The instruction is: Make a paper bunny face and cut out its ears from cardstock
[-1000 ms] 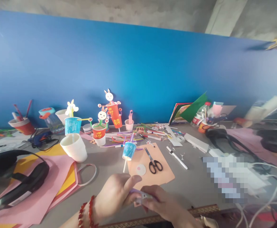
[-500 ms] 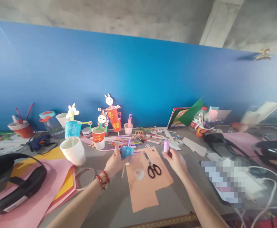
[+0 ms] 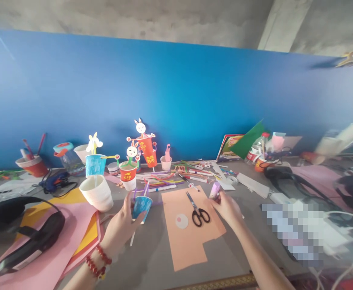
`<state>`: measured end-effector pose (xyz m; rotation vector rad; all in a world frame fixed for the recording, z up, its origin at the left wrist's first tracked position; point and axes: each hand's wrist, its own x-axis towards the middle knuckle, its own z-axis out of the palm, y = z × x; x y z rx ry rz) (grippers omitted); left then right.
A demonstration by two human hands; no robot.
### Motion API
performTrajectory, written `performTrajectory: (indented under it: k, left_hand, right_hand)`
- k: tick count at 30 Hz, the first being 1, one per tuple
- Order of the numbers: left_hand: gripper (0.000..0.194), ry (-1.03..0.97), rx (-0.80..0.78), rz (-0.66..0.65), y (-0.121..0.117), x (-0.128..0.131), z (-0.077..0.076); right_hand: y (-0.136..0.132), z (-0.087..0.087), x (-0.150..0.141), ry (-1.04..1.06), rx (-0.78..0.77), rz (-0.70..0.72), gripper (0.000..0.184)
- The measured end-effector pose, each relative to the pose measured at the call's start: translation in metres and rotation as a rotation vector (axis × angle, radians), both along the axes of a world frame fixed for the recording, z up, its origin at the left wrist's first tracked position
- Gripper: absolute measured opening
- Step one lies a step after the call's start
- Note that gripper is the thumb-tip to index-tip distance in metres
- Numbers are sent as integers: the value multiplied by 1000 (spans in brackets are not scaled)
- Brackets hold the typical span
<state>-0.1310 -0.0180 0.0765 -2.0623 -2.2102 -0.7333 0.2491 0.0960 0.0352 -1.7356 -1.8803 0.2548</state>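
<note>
My left hand (image 3: 120, 225), with a red bead bracelet at the wrist, is wrapped round a small blue paper cup (image 3: 142, 206) that has purple straws sticking up and a white stick below. It holds the cup tilted above the grey table. My right hand (image 3: 227, 206) is closed on a lilac glue stick (image 3: 214, 189), at the far right corner of an orange paper sheet (image 3: 191, 241). Black scissors (image 3: 198, 209) and a small white paper disc (image 3: 181, 221) lie on that sheet between my hands.
White stacked cups (image 3: 97, 193) and finished cup crafts with bunny figures (image 3: 131, 163) stand behind my left hand. Pink and yellow paper with a black headset (image 3: 22, 229) lie at left. Straws and pens (image 3: 164, 179) litter the back; cables and a bottle (image 3: 256, 147) are at right.
Both hands first worked the glue stick together near me, then parted. My left hand grasped the blue cup and has drawn it left and nearer; my right hand reached out with the glue stick.
</note>
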Motion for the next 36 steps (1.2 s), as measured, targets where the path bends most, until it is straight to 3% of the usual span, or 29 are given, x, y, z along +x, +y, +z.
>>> performTrajectory:
  k: [4,7,9,12,14,16,18,21,24,31,36]
  left_hand:
    - [66,108,71,21,6,2,-6]
    - [64,182,142,6,9,-1,-6]
    - [62,241,195,15,8,0,0]
    - [55,298,319,-6,4,11,14]
    - [46,262,371,-98,-2,27,21]
    - [36,207,319,-295,-9,49,21]
    - [28,173,121,-514,-14,72,15]
    - [46,149,-57,-564,-17,97,0]
    - [64,181,-132,-598,-15,103,-12]
    - [86,198,-107,-687,-8,87,-33]
    - [82,178,-109,-688,-10,86,-36]
  right_hand:
    - [-11,6,7,0,48,-45,41]
    - [-32,14,6,46,127,-35,35]
    - [-49,20,-4,107,136,84,23]
    - [-72,28,-31,136,33,390,9]
    - [-79,30,-52,105,8,515,8]
    - [-81,29,-68,40,-7,559,16]
    - [-79,26,-79,-15,-18,559,23]
    - [-76,21,-85,-51,-22,538,27]
    - [-75,16,-86,-66,-24,525,24]
    - [-77,8,-86,-78,39,514,28]
    - [-80,9,-87,-100,51,517,26]
